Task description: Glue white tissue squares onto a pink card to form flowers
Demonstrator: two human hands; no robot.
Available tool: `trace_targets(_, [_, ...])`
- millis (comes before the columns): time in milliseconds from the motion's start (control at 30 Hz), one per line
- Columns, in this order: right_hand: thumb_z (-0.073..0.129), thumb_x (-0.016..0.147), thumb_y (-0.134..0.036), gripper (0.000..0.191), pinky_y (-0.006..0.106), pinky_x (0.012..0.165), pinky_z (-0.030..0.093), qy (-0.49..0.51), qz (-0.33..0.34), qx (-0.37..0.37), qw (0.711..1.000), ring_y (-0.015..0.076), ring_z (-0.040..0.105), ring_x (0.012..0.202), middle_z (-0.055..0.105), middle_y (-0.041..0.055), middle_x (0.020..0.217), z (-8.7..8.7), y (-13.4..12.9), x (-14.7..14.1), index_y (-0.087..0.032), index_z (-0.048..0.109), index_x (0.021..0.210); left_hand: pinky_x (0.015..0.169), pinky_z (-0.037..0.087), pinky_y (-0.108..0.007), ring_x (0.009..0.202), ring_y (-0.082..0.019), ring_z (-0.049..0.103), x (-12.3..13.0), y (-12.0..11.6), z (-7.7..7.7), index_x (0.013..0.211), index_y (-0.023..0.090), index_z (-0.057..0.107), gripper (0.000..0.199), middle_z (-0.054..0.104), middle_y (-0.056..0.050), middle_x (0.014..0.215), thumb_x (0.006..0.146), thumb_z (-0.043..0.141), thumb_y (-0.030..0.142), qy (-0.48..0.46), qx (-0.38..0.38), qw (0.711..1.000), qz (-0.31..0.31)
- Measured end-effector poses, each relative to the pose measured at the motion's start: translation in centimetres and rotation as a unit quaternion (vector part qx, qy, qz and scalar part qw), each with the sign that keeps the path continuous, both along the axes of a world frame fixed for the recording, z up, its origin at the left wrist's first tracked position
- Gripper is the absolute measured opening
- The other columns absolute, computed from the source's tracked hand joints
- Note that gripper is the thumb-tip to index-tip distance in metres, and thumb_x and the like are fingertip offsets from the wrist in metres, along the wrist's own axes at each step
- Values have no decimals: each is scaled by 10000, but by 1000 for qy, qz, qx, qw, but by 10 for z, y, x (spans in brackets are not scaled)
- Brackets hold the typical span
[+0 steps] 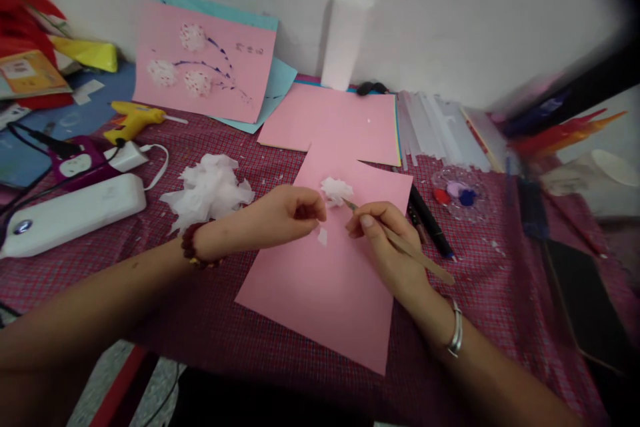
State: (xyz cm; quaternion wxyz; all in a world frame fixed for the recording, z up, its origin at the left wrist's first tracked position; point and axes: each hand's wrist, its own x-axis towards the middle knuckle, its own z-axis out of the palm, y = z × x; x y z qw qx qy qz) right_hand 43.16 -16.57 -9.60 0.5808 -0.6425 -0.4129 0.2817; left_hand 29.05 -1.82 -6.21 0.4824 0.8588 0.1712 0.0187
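Note:
A pink sheet (320, 293) lies on the checked tablecloth in front of me. Near its upper part sits a small clump of white paper pieces (337, 191). My right hand (393, 243) grips a thin wooden stick (420, 255), whose pointed end reaches the clump's lower right edge. Left of the clump, my left hand (295, 210) hovers over the sheet with its fingers curled and fingertips together; whatever may be between them is too small to make out. Just below those fingertips is a loose white scrap (323, 236).
White crumpled tissue (210, 190) lies left of the sheet. Further left are a yellow glue gun (135, 120) and a white power strip (80, 213). A decorated pink card (205, 60) leans at the wall. A black marker (431, 223) and paint palette (459, 193) lie right.

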Motion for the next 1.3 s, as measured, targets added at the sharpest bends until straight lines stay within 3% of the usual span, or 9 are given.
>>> trace_targets(100, [459, 925, -295, 140, 288, 654, 491, 23, 18, 11, 1000, 129, 586, 686, 624, 3, 757, -1, 2, 1, -233, 585, 933, 697, 430, -241, 800, -128, 544, -8, -4, -8, 926, 151, 613, 218, 594, -40, 891, 756, 491, 91, 17, 168, 981, -99])
trace_targets(233, [454, 929, -285, 141, 279, 668, 489, -1, 30, -7, 1000, 132, 591, 713, 627, -1, 767, -3, 0, 0, -244, 589, 918, 768, 427, -280, 899, -162, 526, -8, -10, -21, 877, 156, 635, 155, 559, -66, 966, 820, 490, 148, -6, 267, 957, -114])
trace_targets(400, [506, 896, -303, 101, 273, 654, 473, -58, 42, -46, 996, 147, 589, 742, 624, 9, 798, 2, -4, 0, -228, 574, 896, 631, 393, -211, 691, -90, 501, 2, -8, -21, 677, 136, 590, 136, 546, -11, 754, 791, 515, 145, -70, 123, 990, -18])
trace_targets(533, [625, 811, -287, 118, 287, 705, 468, -87, 73, -36, 993, 157, 589, 790, 615, 12, 846, 3, -2, -2, -225, 531, 849, 521, 329, -188, 551, -60, 430, 7, -11, -14, 643, 136, 531, 93, 495, 42, 594, 736, 534, 148, -31, 16, 997, 66])
trace_targets(733, [598, 791, -213, 132, 243, 561, 412, -38, 66, -67, 995, 122, 532, 627, 572, -22, 727, -3, 2, -10, -228, 471, 761, 507, 314, -175, 547, -47, 404, 8, -19, -20, 641, 141, 509, 86, 478, 56, 593, 716, 552, 149, -55, -57, 996, 43])
trace_targets(833, [545, 801, -172, 92, 255, 605, 429, -29, 69, -50, 996, 130, 552, 667, 582, -13, 753, -3, 1, -4, -228, 482, 762, 486, 306, -166, 522, -39, 381, 7, -10, -16, 653, 143, 496, 83, 452, 66, 580, 707, 559, 138, -43, -111, 992, 44])
trace_targets(900, [526, 829, -183, 46, 279, 684, 443, -52, 65, -42, 996, 146, 572, 757, 597, 3, 813, -1, -1, 6, -229, 530, 823, 470, 301, -163, 507, -38, 386, 8, 4, -9, 674, 145, 492, 83, 448, 69, 569, 695, 570, 128, -46, -126, 988, 70])
trace_targets(1033, [457, 906, -251, 191, 320, 769, 431, -141, 115, -57, 982, 165, 566, 851, 597, 26, 901, 3, -3, 23, -246, 621, 1004, 488, 334, -170, 526, -46, 442, 19, 36, -2, 718, 136, 535, 46, 498, 42, 591, 708, 580, 135, -65, -132, 983, 110])
trace_targets(1300, [472, 792, -90, 203, 355, 760, 440, -279, 139, -92, 946, 183, 581, 765, 641, 7, 777, -7, 10, 21, -240, 601, 836, 497, 282, -184, 553, -52, 399, 29, 44, -16, 730, 120, 590, 62, 498, 28, 627, 710, 541, 151, -62, -138, 982, 118])
